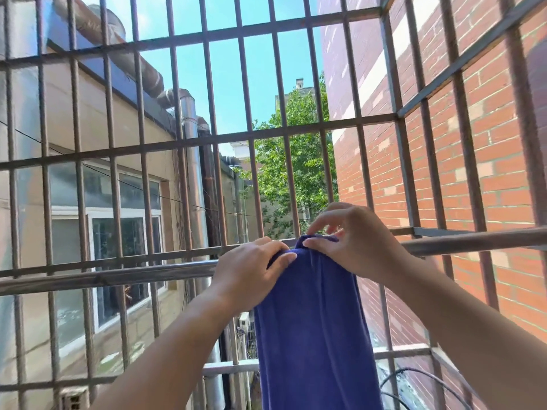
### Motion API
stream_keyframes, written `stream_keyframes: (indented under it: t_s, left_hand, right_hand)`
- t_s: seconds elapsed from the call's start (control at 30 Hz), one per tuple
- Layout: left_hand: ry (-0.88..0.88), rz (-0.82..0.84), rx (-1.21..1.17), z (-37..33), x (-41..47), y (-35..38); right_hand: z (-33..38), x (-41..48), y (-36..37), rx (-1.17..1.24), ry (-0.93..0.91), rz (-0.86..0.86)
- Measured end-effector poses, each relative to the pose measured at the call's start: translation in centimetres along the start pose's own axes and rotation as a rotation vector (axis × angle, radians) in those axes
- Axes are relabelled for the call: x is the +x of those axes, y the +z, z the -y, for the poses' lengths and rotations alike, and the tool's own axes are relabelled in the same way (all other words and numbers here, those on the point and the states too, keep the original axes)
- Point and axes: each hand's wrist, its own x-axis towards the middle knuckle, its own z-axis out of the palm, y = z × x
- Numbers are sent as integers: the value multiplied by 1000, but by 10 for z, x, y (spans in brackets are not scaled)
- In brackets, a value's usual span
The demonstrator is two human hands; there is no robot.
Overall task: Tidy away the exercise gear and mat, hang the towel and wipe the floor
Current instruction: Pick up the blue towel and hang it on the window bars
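Blue towel (310,321) drapes over the rail (103,276), its top fold pinched by left grip (254,267) and right grip (355,241); its lower end is cut off.

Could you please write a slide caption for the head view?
Left hand and right hand drape a blue towel over a metal rail.
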Motion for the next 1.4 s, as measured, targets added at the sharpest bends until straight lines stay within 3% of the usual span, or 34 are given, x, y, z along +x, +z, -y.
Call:
stream_keyframes:
  t_s: [0.2,0.57,0.8,1.1,1.4]
  left_hand:
    - [21,33,-29,-2,-1,-4]
    - [23,134,-49,6,0,-12]
    - [-67,219,-58,39,1,-23]
    - [30,91,-2,-26,8,-5]
    - [0,80,64,-15,9,-1]
  right_hand:
    - [5,-7,-4,-130,-14,141]
    - [6,-3,-7,-79,96,19]
    - [-6,2,-18,-29,187,-4]
    - [-7,1,-21,-64,181,43]
    - [-40,-6,-59,-57,220,177]
